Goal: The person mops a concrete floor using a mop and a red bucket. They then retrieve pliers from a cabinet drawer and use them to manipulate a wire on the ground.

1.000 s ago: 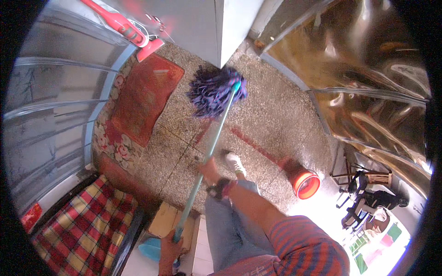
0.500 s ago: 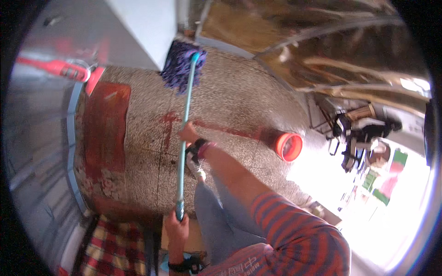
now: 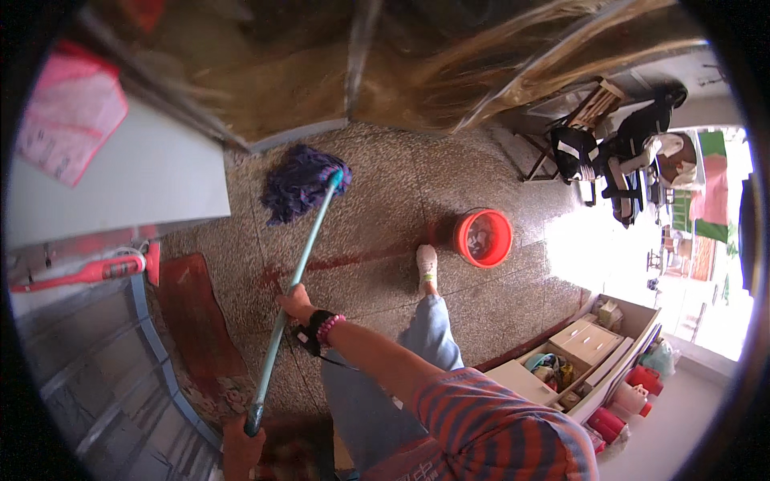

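Note:
A mop with a pale teal handle (image 3: 273, 353) slants up across the floor from the lower left. Its dark purple strand head (image 3: 297, 183) lies spread on the speckled floor, close to the brown covered wall. Partway up the handle, my right hand (image 3: 297, 305) is wrapped round it. My left hand (image 3: 241, 445) grips the handle's lower end near the bottom rim of the view. Right of the mop stands a red-orange bucket (image 3: 505, 240), with pale glints inside that I cannot make out. My foot in a white shoe (image 3: 427, 268) is planted beside it.
A white cabinet (image 3: 160, 172) stands at the left, with a red handheld vacuum (image 3: 104, 271) below it. A worn red mat (image 3: 196, 321) lies nearby. Brown sheeting (image 3: 433, 72) covers the far side. Right are folded chairs (image 3: 577, 152) and an open drawer unit (image 3: 585, 345) holding boxes.
My view has turned and shifted to the right. The mop head has moved away from the cabinet corner, along the brown sheeting. My foot now shows close to the bucket. Both hands keep their hold.

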Demonstrator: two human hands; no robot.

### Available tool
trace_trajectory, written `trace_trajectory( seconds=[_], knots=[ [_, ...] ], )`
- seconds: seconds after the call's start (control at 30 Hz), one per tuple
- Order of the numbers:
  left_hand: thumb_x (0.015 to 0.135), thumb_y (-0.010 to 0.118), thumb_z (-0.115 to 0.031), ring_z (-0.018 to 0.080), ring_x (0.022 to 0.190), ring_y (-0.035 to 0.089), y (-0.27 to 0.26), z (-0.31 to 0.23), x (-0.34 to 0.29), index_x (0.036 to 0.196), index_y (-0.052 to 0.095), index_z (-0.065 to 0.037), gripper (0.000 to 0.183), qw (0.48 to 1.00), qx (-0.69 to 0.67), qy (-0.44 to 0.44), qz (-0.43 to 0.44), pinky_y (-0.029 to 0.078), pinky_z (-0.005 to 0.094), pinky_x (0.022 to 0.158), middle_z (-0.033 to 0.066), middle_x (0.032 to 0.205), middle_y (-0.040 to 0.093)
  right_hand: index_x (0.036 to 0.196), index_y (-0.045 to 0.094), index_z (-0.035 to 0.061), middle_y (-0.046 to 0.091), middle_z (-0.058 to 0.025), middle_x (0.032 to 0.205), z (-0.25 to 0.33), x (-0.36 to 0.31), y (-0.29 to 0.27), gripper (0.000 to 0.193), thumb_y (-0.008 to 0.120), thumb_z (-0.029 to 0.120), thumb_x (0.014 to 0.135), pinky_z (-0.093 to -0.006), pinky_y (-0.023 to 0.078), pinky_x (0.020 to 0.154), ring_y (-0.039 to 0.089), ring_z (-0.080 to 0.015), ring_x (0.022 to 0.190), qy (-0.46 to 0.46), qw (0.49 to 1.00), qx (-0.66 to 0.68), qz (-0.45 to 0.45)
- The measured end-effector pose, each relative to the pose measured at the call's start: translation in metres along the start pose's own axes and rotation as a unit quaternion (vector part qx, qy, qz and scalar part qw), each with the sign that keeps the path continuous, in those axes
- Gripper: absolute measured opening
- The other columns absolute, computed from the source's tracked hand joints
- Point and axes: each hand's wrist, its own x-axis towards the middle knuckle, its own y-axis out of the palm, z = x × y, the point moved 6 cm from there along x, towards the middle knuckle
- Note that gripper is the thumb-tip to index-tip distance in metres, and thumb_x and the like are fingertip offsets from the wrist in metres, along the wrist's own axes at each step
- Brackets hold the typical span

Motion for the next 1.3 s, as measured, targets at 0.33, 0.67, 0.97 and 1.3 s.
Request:
trace_trajectory(
  seconds=[0.33,0.67,0.97,1.3],
  knots=[
    [0.074,0.065,-0.02,0.0379,0.06,0.057,0.038,-0.372,0.056,0.081,0.056,0.0,0.023,0.982,0.062,0.164,0.067,0.041,0.0448,0.055,0.0214,0.062,0.051,0.103,0.037,-0.0013,0.051,-0.0111,0.085,0.032,0.041,-0.378,0.044,0.07,0.016,0.079,-0.0369,0.049,0.06,0.053,-0.0202,0.074,-0.05,0.968,0.07,-0.234],
    [0.082,0.062,-0.018,0.0382,0.071,0.064,0.199,-0.64,0.094,0.095,0.054,-0.003,0.021,0.927,0.154,0.34,0.02,0.049,0.0466,0.062,0.0196,0.073,0.063,0.087,0.055,-0.0004,0.057,-0.0078,0.07,0.032,0.047,-0.716,0.025,0.065,0.022,0.081,-0.0375,0.046,0.046,0.056,-0.0192,0.058,-0.013,0.939,0.143,-0.313],
    [0.082,0.063,-0.018,0.0387,0.073,0.064,0.17,-0.499,0.033,0.111,0.052,0.001,0.037,0.942,0.177,0.284,0.034,0.049,0.0473,0.062,0.021,0.078,0.064,0.079,0.055,0.0003,0.055,-0.0074,0.063,-0.031,0.014,-0.574,0.026,0.056,0.025,0.085,-0.0359,0.045,0.04,0.054,-0.0205,0.045,-0.006,0.951,0.155,-0.267],
    [0.079,0.062,-0.021,0.0374,0.068,0.062,0.068,-0.256,-0.042,0.094,0.057,0.001,0.027,0.957,0.204,0.196,-0.067,0.046,0.0477,0.059,0.0198,0.071,0.06,0.095,0.054,-0.0032,0.059,-0.0136,0.084,-0.059,-0.022,-0.255,0.029,0.061,0.022,0.083,-0.0384,0.048,0.055,0.058,-0.0254,0.071,0.027,0.97,0.206,-0.128]
  ],
)
